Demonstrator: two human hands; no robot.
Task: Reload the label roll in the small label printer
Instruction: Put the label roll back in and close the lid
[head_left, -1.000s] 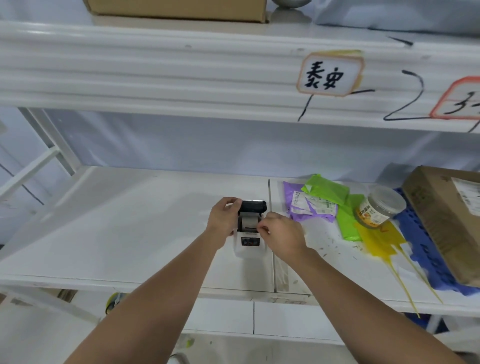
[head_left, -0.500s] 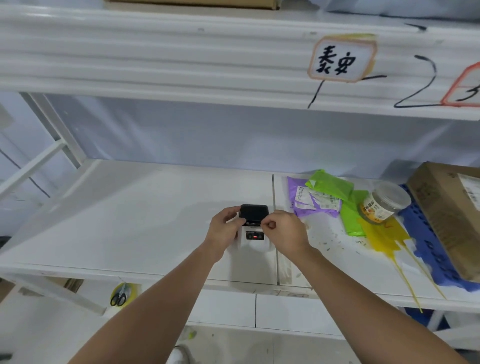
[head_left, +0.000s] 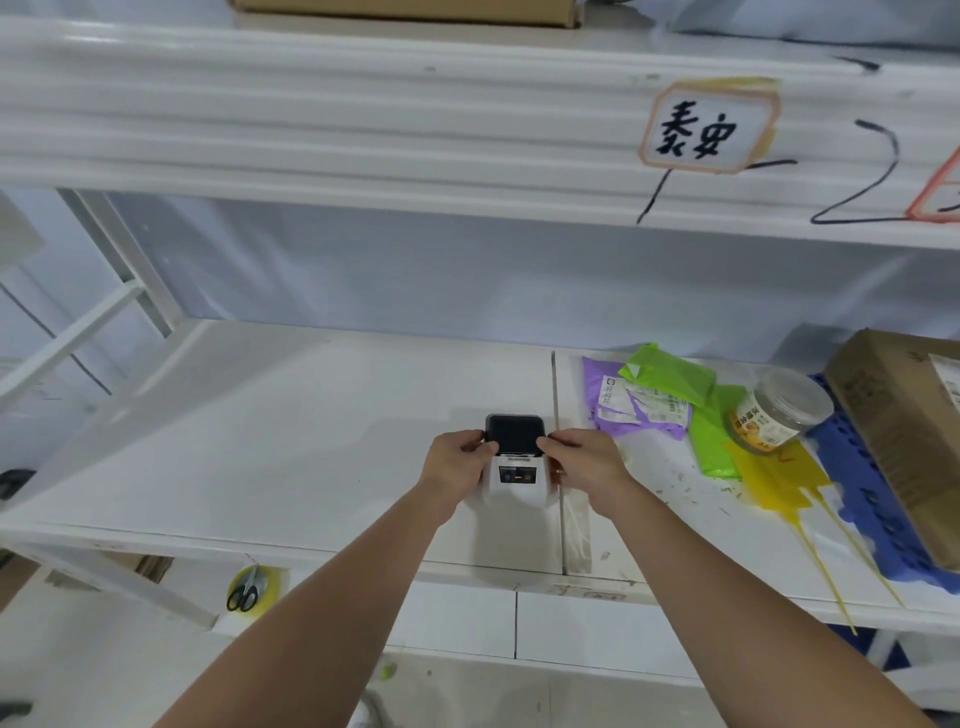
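Note:
A small white label printer (head_left: 517, 486) with a black lid (head_left: 514, 434) stands on the white shelf (head_left: 260, 441). The lid lies down flat over the top, and no label roll shows. My left hand (head_left: 457, 465) holds the printer's left side with the thumb at the lid's left edge. My right hand (head_left: 584, 465) holds the right side, its fingertips on the lid's right edge. A small dark panel with buttons (head_left: 517, 475) faces me on the printer's front.
To the right lie purple (head_left: 634, 405), green (head_left: 675, 376) and yellow mailer bags (head_left: 774, 478), a clear jar (head_left: 779, 418), a blue crate panel (head_left: 862, 499) and a cardboard box (head_left: 904, 426). Scissors on a tape roll (head_left: 247, 592) hang below the shelf edge. Another shelf runs overhead.
The black lid stood open one second ago with the paper bay showing; it has swung down and now lies shut. Both hands shifted to the lid's two sides.

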